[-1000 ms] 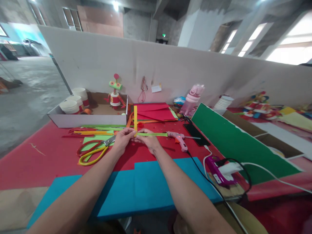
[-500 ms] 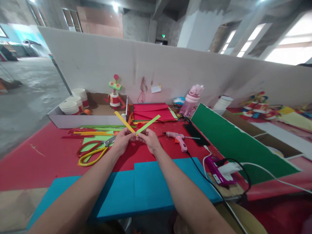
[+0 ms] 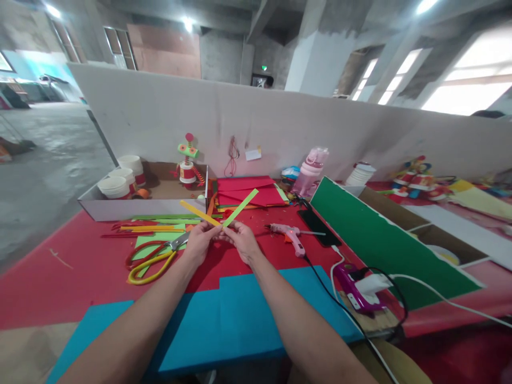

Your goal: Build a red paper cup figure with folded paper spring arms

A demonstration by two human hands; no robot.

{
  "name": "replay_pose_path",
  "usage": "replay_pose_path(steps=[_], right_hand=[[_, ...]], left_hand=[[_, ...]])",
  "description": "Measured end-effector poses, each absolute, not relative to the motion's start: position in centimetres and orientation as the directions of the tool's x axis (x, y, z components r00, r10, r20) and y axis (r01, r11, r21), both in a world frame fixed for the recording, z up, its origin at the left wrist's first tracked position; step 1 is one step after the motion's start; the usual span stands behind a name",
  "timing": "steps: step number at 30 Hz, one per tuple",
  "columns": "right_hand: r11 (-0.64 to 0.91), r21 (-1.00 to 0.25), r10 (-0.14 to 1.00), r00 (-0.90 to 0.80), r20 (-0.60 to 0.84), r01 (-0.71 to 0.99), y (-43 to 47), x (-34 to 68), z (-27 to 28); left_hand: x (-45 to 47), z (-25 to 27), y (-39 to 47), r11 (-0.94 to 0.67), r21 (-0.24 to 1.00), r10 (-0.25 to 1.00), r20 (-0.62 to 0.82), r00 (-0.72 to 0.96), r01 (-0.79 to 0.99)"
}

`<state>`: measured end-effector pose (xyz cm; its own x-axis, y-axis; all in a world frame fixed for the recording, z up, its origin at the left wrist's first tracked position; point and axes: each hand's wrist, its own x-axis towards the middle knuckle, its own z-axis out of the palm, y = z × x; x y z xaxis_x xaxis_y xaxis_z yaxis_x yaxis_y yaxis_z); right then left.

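Note:
My left hand (image 3: 200,241) pinches a yellow paper strip (image 3: 197,212) that points up to the left. A light green paper strip (image 3: 241,207) slants up to the right from the fingers of my right hand (image 3: 240,240). Both strips meet in a V at my fingertips, which hide the joint. Beside my left hand lie scissors (image 3: 154,262) with red and yellow handles, on green paper. To the right of my right hand a pink glue gun (image 3: 288,234) rests on the red table, a glue stick poking out of its back.
Several paper strips (image 3: 154,228) lie at left. Behind stand a cardboard tray (image 3: 120,209) with paper cups, a paper-cup figure (image 3: 188,169), red paper sheets (image 3: 252,190) and a pink bottle (image 3: 311,173). At right are a phone (image 3: 319,228), a green-sided box (image 3: 376,234) and a purple power strip (image 3: 358,290).
The yellow strip has tipped lower to the left, widening the V, while the green strip stands slightly steeper. My hands stay together. The whole view has shifted slightly.

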<state>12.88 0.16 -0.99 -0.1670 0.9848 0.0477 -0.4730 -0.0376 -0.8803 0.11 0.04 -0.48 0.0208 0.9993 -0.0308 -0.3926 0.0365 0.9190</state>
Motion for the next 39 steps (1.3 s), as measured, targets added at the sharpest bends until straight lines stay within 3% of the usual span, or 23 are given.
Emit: replay_pose_path(steps=[8, 15, 31, 39], right_hand=[[0.012, -0.939, 0.996, -0.081, 0.042, -0.344, 0.46, 13.03, -1.25], [-0.045, -0.911, 0.988, -0.156, 0.021, -0.410, 0.20, 13.02, -1.10], [-0.063, -0.942, 0.984, -0.176, -0.004, -0.329, 0.47, 13.43, -0.85], [-0.127, -0.896, 0.964, -0.268, -0.009, -0.425, 0.37, 13.83, -0.92]], left_hand=[[0.10, -0.92, 0.15, -0.056, 0.974, 0.997, 0.042, -0.067, -0.220], [-0.01, -1.04, 0.25, -0.031, 0.977, 0.999, 0.024, -0.038, -0.212], [-0.10, -0.94, 0.04, -0.019, 0.987, 0.998, 0.009, -0.065, -0.160], [-0.20, -0.65, -0.07, -0.006, 0.992, 0.997, -0.003, -0.073, -0.129]])
